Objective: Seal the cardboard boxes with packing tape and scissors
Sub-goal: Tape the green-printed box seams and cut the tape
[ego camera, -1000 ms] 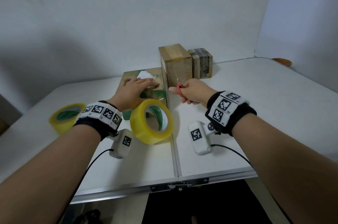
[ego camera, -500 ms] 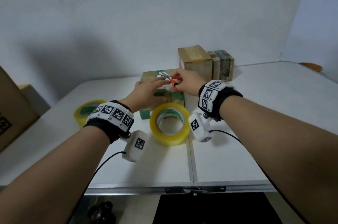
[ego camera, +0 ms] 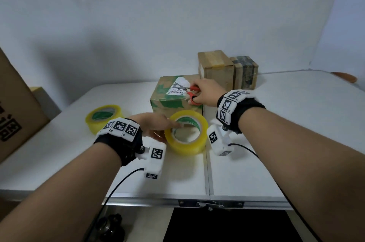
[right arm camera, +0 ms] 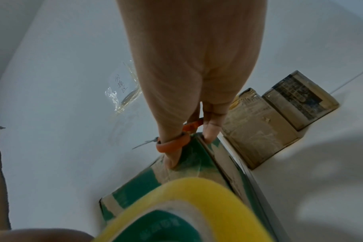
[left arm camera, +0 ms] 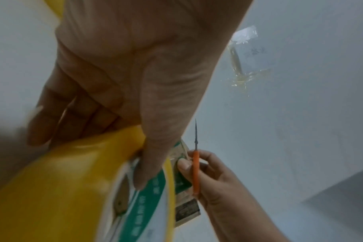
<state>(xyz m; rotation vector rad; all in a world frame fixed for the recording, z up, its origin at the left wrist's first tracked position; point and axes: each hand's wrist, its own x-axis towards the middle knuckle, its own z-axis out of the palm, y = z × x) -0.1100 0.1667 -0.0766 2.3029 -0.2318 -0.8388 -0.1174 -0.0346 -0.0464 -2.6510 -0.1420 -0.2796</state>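
Note:
A green-printed cardboard box (ego camera: 167, 101) with a white label sits mid-table. My right hand (ego camera: 205, 93) holds orange-handled scissors (ego camera: 190, 92) over its top right edge, thumb and fingers through the loops (right arm camera: 172, 144), blades pointing left across the label. In front of the box a yellow tape roll (ego camera: 186, 133) lies near the table's seam. My left hand (ego camera: 156, 126) grips this roll (left arm camera: 72, 188), thumb inside the core and fingers on the outer side.
A second yellow tape roll (ego camera: 102, 117) lies at the left. Two taped brown boxes (ego camera: 215, 67) (ego camera: 245, 69) stand against the wall behind. A large cardboard box (ego camera: 15, 111) stands at the far left. The table's front edge (ego camera: 197, 200) is close.
My left hand has left the box top and come back to take the tape roll. My right hand with the scissors has stayed at the box's right edge.

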